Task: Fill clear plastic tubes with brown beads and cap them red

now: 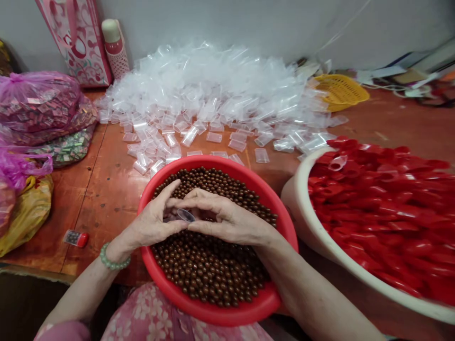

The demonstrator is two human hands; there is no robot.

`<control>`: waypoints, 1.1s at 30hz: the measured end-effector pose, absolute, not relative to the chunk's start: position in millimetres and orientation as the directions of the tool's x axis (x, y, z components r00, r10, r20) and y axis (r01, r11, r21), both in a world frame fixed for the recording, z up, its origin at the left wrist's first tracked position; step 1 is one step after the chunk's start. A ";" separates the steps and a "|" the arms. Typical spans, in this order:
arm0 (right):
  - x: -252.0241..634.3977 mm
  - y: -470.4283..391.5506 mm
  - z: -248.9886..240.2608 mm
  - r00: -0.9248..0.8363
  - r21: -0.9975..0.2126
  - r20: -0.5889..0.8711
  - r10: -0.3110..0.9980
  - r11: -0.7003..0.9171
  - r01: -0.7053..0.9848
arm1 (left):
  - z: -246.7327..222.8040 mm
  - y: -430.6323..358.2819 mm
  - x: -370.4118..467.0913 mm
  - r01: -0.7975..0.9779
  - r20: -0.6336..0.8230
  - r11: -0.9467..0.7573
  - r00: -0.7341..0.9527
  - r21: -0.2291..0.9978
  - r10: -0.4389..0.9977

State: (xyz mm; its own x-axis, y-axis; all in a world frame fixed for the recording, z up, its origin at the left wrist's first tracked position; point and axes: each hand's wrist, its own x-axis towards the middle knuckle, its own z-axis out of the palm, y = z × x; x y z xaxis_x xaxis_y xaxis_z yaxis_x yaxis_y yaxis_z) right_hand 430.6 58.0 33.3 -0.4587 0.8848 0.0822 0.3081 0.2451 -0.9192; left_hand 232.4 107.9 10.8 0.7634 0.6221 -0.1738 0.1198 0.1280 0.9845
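Note:
Over a red basin (289, 232) of shiny brown balls (213, 270), my two hands meet. Between the fingers and thumb of my left hand (158, 218) is a small clear plastic tube (185, 215), its oval open end towards me. My right hand (225, 218) reaches in from the other side, thumb tip at the tube's rim and fingers curved over it. My fingers hide most of the tube. On the table to the left lies a small filled tube (75, 238) with a red cap and dark balls inside.
A large heap of clear tubes (213, 90) spreads behind the basin. To the right stands a white tub (296, 199) full of red plastic pieces (384, 208). Tied plastic bags (39, 104), a flask (115, 52), a pink bag (80, 42) and a yellow basket (341, 90) surround the heap.

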 end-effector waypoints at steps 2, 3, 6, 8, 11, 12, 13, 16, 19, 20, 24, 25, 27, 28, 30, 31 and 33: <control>431.0 57.3 30.5 -0.447 -0.880 0.080 0.891 0.274 0.389 | 8.2 108.7 233.5 0.184 -0.113 -0.046 0.764 0.982 0.636; 431.5 56.6 28.1 -0.430 -0.849 0.084 0.899 0.291 0.442 | 6.5 108.5 233.8 0.230 -0.074 -0.164 0.765 0.959 0.639; 436.2 53.8 18.0 -0.400 -0.715 0.067 0.914 0.324 0.620 | 2.3 105.1 233.6 0.350 0.018 -0.495 0.802 0.795 0.597; 441.4 51.4 11.9 -0.401 -0.627 0.028 0.916 0.329 0.706 | 3.0 100.7 232.8 0.398 0.042 -0.637 0.828 0.660 0.560; 447.7 48.0 9.6 -0.436 -0.590 -0.024 0.900 0.339 0.733 | 11.4 93.5 231.3 0.502 0.019 -0.731 0.819 0.462 0.574; 448.4 47.1 10.8 -0.454 -0.597 -0.041 0.890 0.342 0.725 | 15.5 91.7 230.9 0.544 -0.013 -0.736 0.807 0.403 0.590; 448.3 46.6 12.6 -0.470 -0.605 -0.057 0.881 0.344 0.718 | 19.6 90.3 230.6 0.582 -0.052 -0.733 0.794 0.351 0.606; 443.9 47.1 18.6 -0.463 -0.582 -0.079 0.883 0.336 0.740 | 29.5 89.5 230.5 0.649 -0.170 -0.717 0.760 0.254 0.627; 437.7 49.3 22.3 -0.435 -0.517 -0.100 0.895 0.327 0.791 | 34.2 91.3 230.4 0.666 -0.224 -0.705 0.746 0.244 0.627; 436.0 50.3 22.9 -0.430 -0.499 -0.114 0.896 0.322 0.805 | 35.0 91.6 230.1 0.668 -0.235 -0.701 0.744 0.249 0.625; 432.9 56.1 23.1 -0.399 -0.500 -0.207 0.893 0.254 0.828 | 36.4 89.6 227.5 0.652 -0.233 -0.727 0.757 0.216 0.610; 433.3 57.9 22.9 -0.394 -0.510 -0.236 0.888 0.231 0.828 | 36.2 89.2 226.7 0.641 -0.224 -0.742 0.766 0.194 0.603; 435.7 61.3 23.1 -0.390 -0.503 -0.288 0.875 0.209 0.839 | 34.9 89.8 225.3 0.618 -0.216 -0.768 0.783 0.167 0.584; 437.8 62.4 23.8 -0.391 -0.480 -0.303 0.869 0.214 0.850 | 33.7 91.1 224.8 0.611 -0.217 -0.772 0.789 0.174 0.575; 443.8 62.7 27.4 -0.379 -0.395 -0.315 0.870 0.243 0.886 | 30.4 95.2 224.5 0.597 -0.210 -0.768 0.802 0.233 0.560; 447.5 61.8 30.4 -0.358 -0.331 -0.311 0.880 0.253 0.909 | 28.4 97.6 224.7 0.582 -0.196 -0.762 0.813 0.282 0.549; 455.1 58.8 38.0 -0.292 -0.162 -0.290 0.911 0.254 0.953 | 24.4 102.3 225.6 0.530 -0.142 -0.751 0.843 0.394 0.519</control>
State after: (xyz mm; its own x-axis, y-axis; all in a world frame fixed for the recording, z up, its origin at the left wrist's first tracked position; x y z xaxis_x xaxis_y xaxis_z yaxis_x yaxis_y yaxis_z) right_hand 455.1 58.8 38.0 -0.2924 0.9114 -0.2896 0.9534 0.2543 -0.1625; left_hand 225.6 102.3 24.4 0.8426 0.5194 -0.1422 0.5296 -0.7513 0.3939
